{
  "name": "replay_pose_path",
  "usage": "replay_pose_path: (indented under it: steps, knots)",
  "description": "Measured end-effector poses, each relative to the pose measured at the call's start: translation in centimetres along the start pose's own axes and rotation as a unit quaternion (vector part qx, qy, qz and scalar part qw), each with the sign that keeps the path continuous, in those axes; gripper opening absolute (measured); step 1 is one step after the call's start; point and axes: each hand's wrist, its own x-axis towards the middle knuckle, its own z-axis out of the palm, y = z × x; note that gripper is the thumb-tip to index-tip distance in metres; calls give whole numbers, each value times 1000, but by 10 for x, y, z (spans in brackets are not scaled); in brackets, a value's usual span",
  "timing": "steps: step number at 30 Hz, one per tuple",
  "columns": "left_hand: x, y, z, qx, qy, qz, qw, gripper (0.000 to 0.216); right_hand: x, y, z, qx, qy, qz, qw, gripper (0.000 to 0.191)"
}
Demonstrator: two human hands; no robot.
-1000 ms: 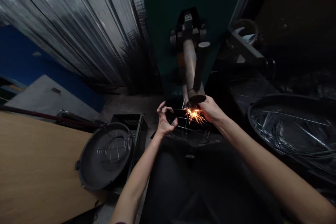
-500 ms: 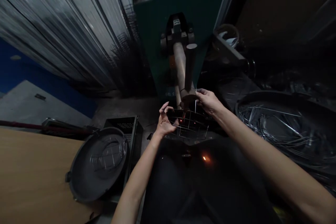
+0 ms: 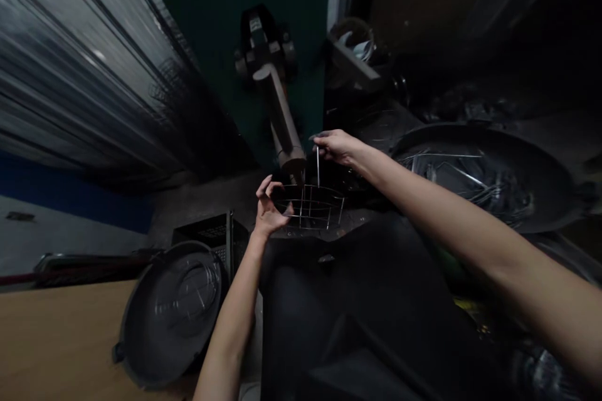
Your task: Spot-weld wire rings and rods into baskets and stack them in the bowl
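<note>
In front of the machine's thick cylindrical arm (image 3: 282, 119), a round wire rack (image 3: 322, 207) of thin crossing metal wires is held low. My left hand (image 3: 271, 210) grips the rack at its left side, fingers curled and thumb over the wires. With thumb and fingertips pinched together, my right hand (image 3: 336, 145) holds a short metal rod (image 3: 318, 168), which hangs almost upright just right of the arm's tip. The rod's lower end is near the rack's far rim; whether they touch I cannot tell.
The green machine body (image 3: 211, 31) stands ahead. A dark round basin (image 3: 150, 326) with wire rings is at left beside a black crate (image 3: 204, 232). Another wide basin (image 3: 545, 163) at right holds loose wire pieces. A wooden board (image 3: 56, 338) lies lower left.
The bright sparks and red glow at the rack are gone. My right hand has moved away from the arm's tip, still with the rod. The view has shifted to the right.
</note>
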Motion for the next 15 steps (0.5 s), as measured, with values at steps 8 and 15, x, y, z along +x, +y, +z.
replay_pose_path:
  steps: [8,15]
  knots:
    - [-50,107,13,55,-99,161,980,35,-75,-10,-45,-508,26,-73,858,38]
    - [-74,147,-48,-138,-16,-57,989,59,-180,0,-86,-585,-76,-188,785,18]
